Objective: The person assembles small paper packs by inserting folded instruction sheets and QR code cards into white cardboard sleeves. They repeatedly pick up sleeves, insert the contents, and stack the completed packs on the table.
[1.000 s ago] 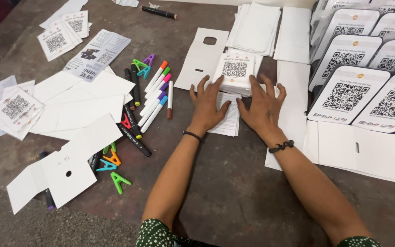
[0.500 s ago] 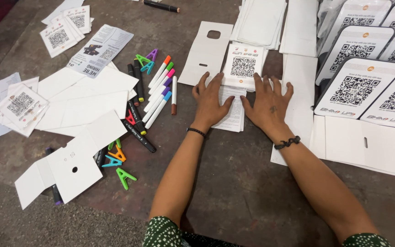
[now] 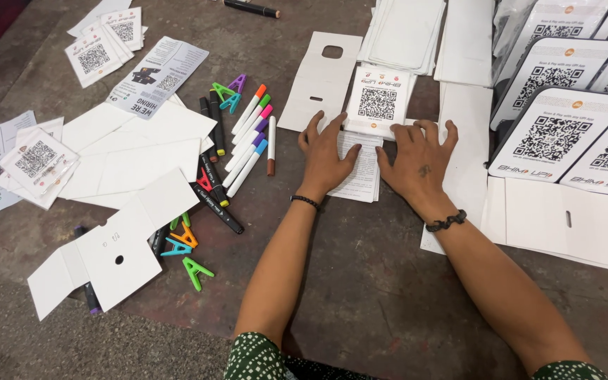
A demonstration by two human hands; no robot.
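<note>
Upper centre of frame: the printed code card [image 3: 378, 102] lies on a paper sheet [image 3: 362, 169]. Left hand [image 3: 325, 155] and right hand [image 3: 420, 162] rest flat, fingers spread, gripping nothing. The card appears light, thin and bendable; support it by opposite edges.

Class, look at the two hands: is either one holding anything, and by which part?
Neither grips anything. The left hand and right hand lie flat, fingers spread, pressing the lower edge of the white code card and the printed leaflet beneath it.
</note>
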